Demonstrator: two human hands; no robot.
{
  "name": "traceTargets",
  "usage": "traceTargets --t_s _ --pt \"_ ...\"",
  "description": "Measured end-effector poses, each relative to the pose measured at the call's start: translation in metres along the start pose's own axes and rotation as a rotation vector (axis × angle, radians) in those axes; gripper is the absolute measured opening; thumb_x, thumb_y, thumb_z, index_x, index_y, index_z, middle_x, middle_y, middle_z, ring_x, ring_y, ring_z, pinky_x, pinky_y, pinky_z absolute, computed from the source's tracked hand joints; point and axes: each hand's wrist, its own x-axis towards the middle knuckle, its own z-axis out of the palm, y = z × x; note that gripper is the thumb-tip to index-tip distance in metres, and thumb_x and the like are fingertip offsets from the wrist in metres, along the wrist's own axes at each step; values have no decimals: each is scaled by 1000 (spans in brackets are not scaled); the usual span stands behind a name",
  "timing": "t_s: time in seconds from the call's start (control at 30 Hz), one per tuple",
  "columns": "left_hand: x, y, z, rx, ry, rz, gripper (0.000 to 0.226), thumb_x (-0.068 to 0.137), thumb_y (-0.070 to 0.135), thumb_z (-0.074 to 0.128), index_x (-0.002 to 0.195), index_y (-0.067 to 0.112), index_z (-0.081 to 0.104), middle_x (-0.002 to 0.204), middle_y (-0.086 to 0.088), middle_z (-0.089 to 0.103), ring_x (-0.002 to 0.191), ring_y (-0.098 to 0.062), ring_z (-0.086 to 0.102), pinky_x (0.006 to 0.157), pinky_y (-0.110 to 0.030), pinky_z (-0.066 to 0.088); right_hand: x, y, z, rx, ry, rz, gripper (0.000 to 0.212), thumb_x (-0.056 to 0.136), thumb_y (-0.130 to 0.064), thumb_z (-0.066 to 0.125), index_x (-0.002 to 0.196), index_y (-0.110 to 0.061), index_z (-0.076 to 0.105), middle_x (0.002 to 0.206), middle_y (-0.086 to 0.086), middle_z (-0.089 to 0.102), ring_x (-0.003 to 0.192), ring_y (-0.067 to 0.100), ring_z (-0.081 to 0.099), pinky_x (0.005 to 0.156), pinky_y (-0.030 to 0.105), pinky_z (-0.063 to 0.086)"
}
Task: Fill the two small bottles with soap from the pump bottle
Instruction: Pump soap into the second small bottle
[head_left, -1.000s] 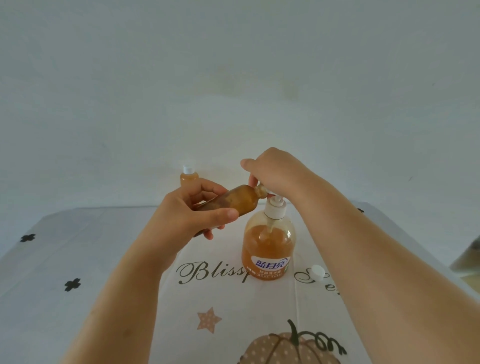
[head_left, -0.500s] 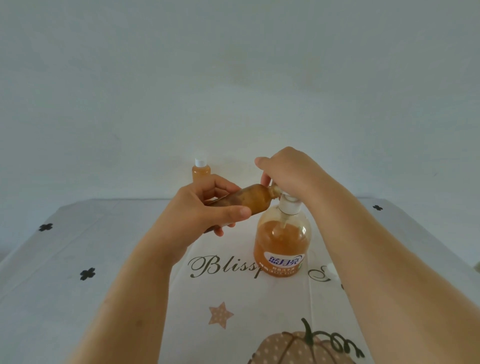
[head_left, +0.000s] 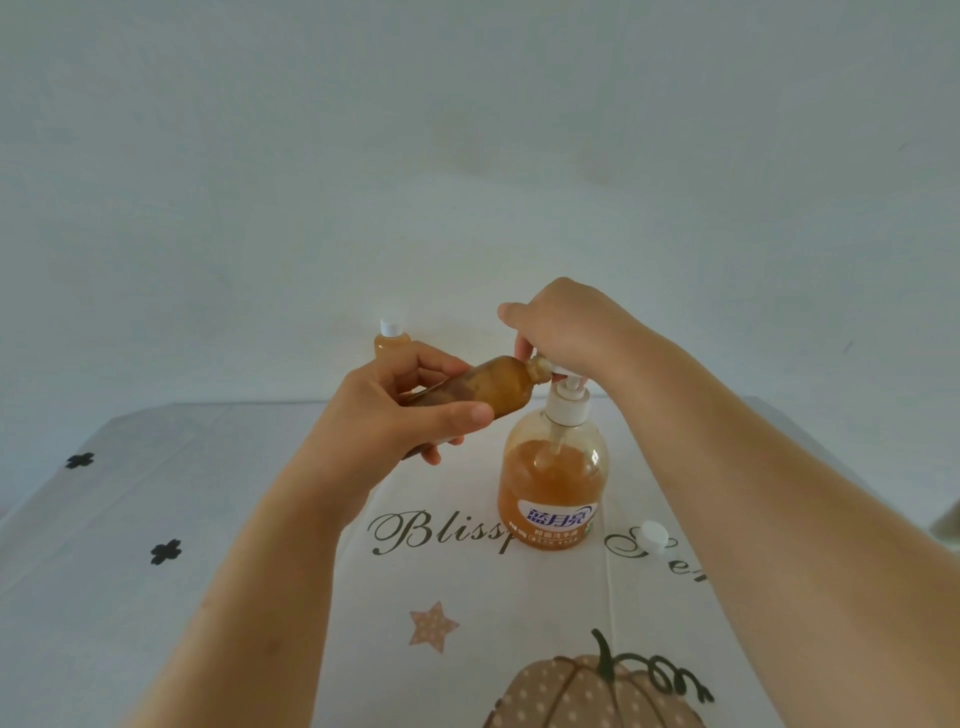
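Observation:
My left hand (head_left: 387, 415) grips a small bottle (head_left: 493, 385), uncapped and tilted on its side, with orange-brown soap inside and its mouth at the pump's spout. The pump bottle (head_left: 553, 483) stands upright on the table, roughly half full of orange soap, with a white pump. My right hand (head_left: 566, 325) sits on top of the pump head with fingers curled over it; the pump head is mostly hidden. A second small bottle (head_left: 390, 343), capped in white and holding orange soap, stands behind my left hand.
A loose white cap (head_left: 653, 536) lies on the tablecloth (head_left: 156, 493) just right of the pump bottle. The cloth is white with lettering, a star, a pumpkin and black clover marks. A plain wall rises behind the table's far edge.
The pump stem now shows more above its collar, so the head has risen. Both hands and the tilted bottle keep their places; only the camera view has shifted slightly.

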Motion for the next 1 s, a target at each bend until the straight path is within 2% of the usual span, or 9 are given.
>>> traceTargets --t_s 0.2,0.43,0.77,0.87,1.0 --pt "0 0 1 -10 -9 -3 44 54 25 83 94 16 69 81 1 70 67 -16 65 53 -22 49 -5 0 -1 3 -49 18 51 101 -48 41 96 -11 75 60 0 66 64 22 62 78 36 53" --pt "2 -2 1 -4 -32 -24 45 53 26 83 95 16 69 79 2 68 65 -14 64 52 -18 46 3 9 6 36 -62 11 48 100 -49 45 78 -18 74 68 -2 68 63 17 61 58 30 42" --pt "3 -6 -2 -3 -40 -31 43 55 24 83 94 16 68 81 1 68 66 -15 64 52 -19 46 3 10 11 33 -54 -6 47 101 -47 47 79 -17 75 68 -4 68 63 16 60 57 29 41" --pt "4 -5 -3 6 -26 -16 44 55 21 91 93 17 70 82 1 69 66 -16 64 52 -20 47 2 8 10 42 -50 2 45 100 -45 48 81 -16 75 68 -3 67 61 16 59 57 28 42" --pt "3 -2 -3 13 -4 10 47 53 18 92 94 17 70 83 0 68 65 -15 64 51 -20 46 0 5 5 -5 26 -18 43 100 -43 46 87 -14 74 66 0 65 62 19 62 63 30 45"
